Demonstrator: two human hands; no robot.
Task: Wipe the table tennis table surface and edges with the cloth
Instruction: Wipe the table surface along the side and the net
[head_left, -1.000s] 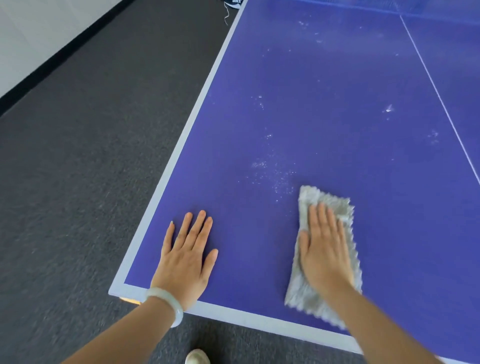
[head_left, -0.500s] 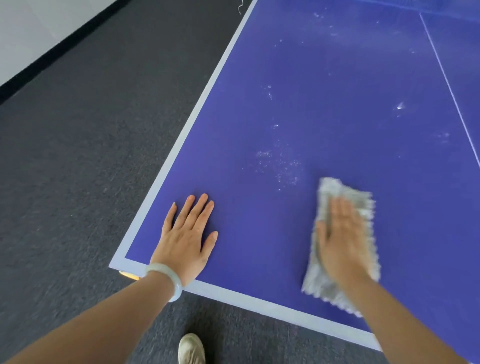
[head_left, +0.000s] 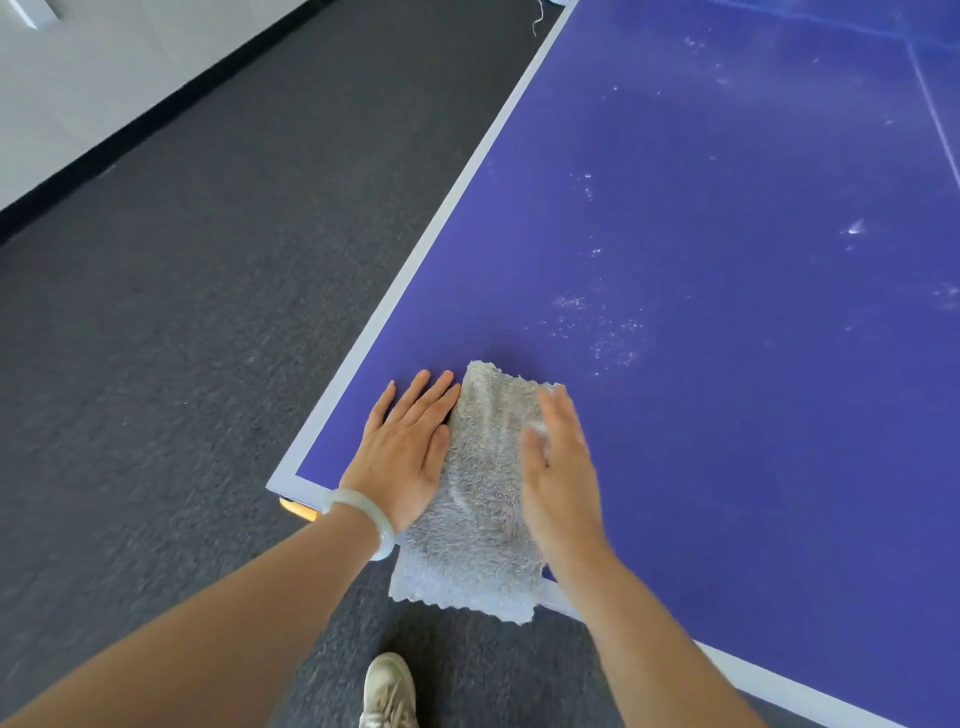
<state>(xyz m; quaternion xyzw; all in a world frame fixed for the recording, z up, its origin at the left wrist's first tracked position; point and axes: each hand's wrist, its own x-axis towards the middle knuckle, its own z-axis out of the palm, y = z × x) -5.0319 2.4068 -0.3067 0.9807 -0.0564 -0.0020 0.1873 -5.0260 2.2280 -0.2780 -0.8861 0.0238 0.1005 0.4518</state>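
Cloth (head_left: 480, 499) between both hands' fingers (head_left: 440, 396)

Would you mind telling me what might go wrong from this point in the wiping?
1. The cloth overhangs the near edge of the table, so it may slip onto the carpet.
2. The right hand sits on the cloth's right side only, so a push may bunch it.
3. The white specks beyond the cloth could be missed.
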